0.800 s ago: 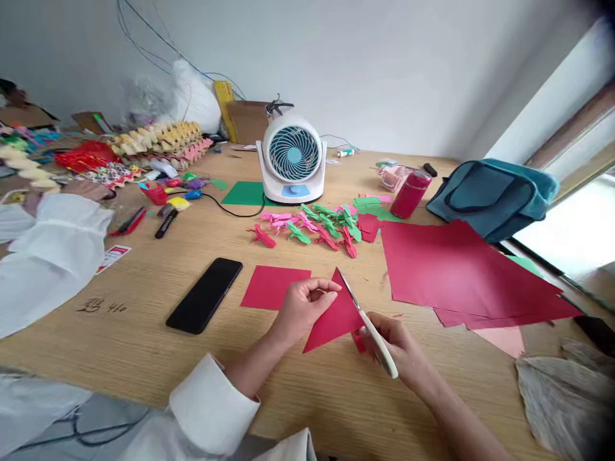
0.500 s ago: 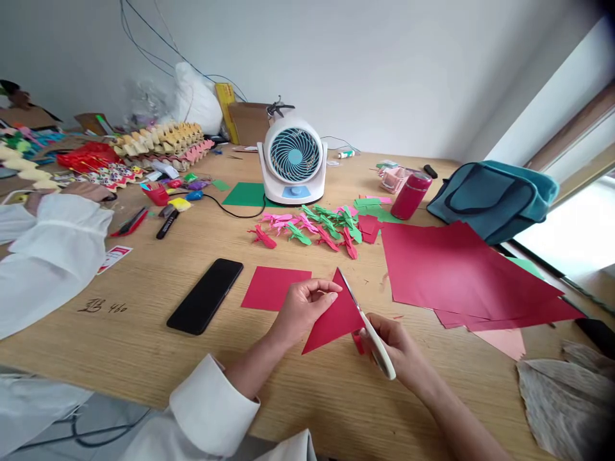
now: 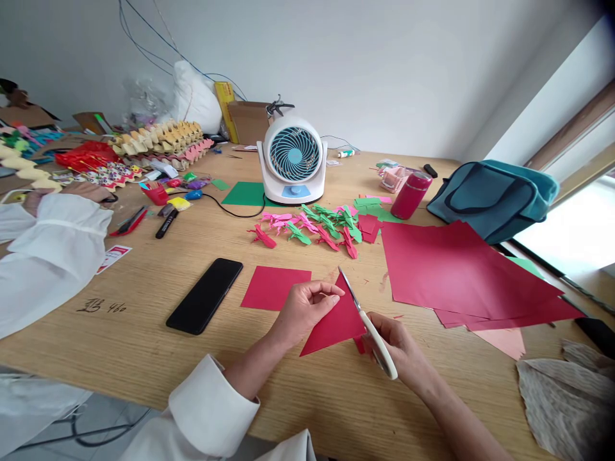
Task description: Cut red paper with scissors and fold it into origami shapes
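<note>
Thumb and fingertips of my left hand (image 3: 306, 308) pinch a red sheet of paper (image 3: 331, 326), which is held at a slant over the table. My right hand (image 3: 396, 342) grips a pair of scissors (image 3: 377, 342) with pale handles. Their blades lie along the paper's right edge, tips pointing away from me. Under the scissors a bit of red paper shows, partly hidden by my right hand. A flat red paper square (image 3: 271, 288) rests on the table just left of my left hand. Beyond my hands lies a group of small folded paper figures (image 3: 327, 224) in green, pink and red.
A black phone (image 3: 205, 296) lies to the left, and large red sheets (image 3: 446, 272) spread out on the right. Farther back stand a white fan (image 3: 294, 160), a red flask (image 3: 412, 195) and a teal bag (image 3: 485, 198). Another person's white sleeve (image 3: 62, 243) rests at the far left.
The red sheet and my left hand have shifted very slightly to the right. The scissors stay at the paper's right edge, their handles moved a touch.
</note>
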`<state>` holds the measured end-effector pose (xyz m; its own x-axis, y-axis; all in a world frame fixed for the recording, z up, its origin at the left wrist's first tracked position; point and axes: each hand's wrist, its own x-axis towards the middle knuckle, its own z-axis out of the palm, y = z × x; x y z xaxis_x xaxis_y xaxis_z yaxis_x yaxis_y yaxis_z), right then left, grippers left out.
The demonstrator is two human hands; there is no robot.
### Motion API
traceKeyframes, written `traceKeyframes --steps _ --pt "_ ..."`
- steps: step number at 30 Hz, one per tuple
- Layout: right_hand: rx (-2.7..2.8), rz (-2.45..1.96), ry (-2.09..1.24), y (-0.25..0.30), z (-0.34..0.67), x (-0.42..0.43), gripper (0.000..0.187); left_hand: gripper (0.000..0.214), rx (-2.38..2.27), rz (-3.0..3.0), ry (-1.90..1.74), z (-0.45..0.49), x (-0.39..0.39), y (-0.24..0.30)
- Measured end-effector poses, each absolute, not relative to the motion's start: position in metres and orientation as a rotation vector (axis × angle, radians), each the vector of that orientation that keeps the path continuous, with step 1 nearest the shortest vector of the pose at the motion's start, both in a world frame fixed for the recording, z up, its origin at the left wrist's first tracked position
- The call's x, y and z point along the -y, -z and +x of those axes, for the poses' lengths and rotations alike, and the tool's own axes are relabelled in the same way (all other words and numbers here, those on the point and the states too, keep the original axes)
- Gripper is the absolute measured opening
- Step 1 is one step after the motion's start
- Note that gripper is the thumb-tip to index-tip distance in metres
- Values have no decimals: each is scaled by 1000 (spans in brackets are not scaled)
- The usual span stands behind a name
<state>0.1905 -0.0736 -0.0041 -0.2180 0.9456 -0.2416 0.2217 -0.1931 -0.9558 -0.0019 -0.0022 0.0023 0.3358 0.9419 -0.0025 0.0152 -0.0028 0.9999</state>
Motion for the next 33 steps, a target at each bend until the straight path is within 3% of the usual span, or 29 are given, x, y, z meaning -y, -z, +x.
traceKeyframes --steps 15,18,24,29,33 --pt "1445 -1447 -1283 16 195 69 38 18 -970 1357 -945 -2 2 0" --pt "1575 -1625 -1027 19 207 63 36 18 -966 1348 -942 -2 1 -1" --pt "1790 -2117 -203 15 256 50 29 19 -956 1370 -1005 -2 -3 2" --pt "1667 -2491 93 11 306 55 38 21 -962 1366 -1057 -3 -7 6" --pt "1568 -2649 114 16 336 64 45 19 -934 1303 -1090 -1 -10 8"
